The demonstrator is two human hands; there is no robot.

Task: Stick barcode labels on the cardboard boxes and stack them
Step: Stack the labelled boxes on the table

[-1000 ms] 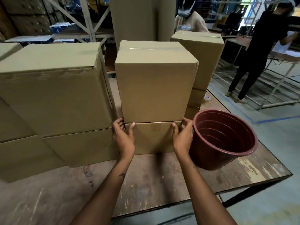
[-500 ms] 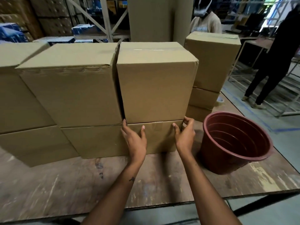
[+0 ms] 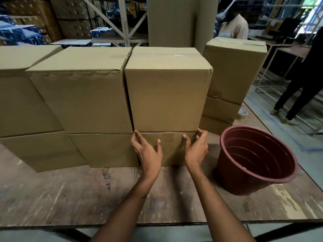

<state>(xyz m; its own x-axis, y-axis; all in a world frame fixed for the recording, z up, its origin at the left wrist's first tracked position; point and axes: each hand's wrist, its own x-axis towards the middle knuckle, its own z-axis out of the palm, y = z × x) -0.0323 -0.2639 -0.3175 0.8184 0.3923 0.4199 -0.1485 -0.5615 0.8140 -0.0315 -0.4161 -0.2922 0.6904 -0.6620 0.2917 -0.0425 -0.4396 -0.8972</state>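
Note:
A two-high stack of plain cardboard boxes stands in front of me: a tall upper box [image 3: 166, 100] rests on a low bottom box [image 3: 172, 147]. My left hand [image 3: 148, 151] lies flat on the bottom box's front near its left edge. My right hand [image 3: 195, 147] wraps around that box's right front corner, fingers curled. The stack sits tight against a neighbouring two-box stack [image 3: 82, 102] on its left. No barcode label is visible on any box face.
A dark red plastic bucket [image 3: 255, 163] stands on the worn wooden table [image 3: 70, 194] just right of my hands. A three-box stack [image 3: 232, 74] and a tape roll [image 3: 243, 113] are behind it. More boxes stand at far left [image 3: 21, 102]. Two people stand at back right.
The stack I hold has slid left until it touches the neighbouring stack, closing the gap. My hands kept their grip on the bottom box. The view has shifted left.

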